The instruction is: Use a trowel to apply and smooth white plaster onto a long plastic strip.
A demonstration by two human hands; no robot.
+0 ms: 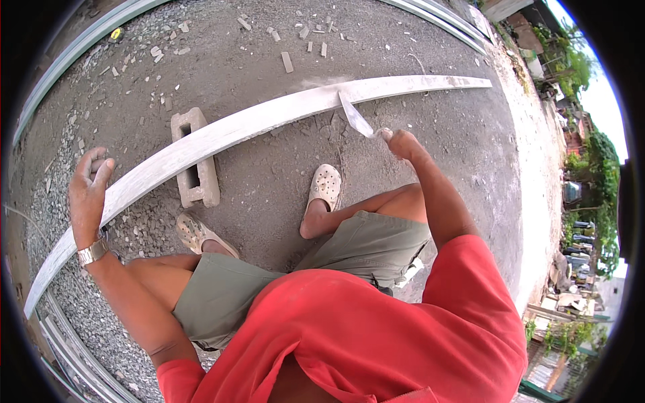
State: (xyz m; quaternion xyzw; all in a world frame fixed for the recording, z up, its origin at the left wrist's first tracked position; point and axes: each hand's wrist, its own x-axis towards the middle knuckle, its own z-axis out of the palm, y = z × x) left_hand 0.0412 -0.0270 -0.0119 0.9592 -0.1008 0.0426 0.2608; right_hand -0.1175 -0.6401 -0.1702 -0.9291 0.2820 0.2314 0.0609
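Observation:
A long pale plank (269,121) runs from lower left to upper right, resting on a hollow concrete block (195,161). My left hand (91,188) lies on the plank's near edge at the left, fingers curled over it. My right hand (402,142) is closed on the handle of a flat putty knife (356,117), whose pale blade tip touches the plank's top face near its middle. I crouch behind the plank in green shorts and beige clogs, a watch on my left wrist.
Rough concrete ground (269,40) is strewn with gravel and small broken chips. More long pale strips lie at the far edge (437,13) and at the lower left (74,356). Buildings and greenery stand at the right.

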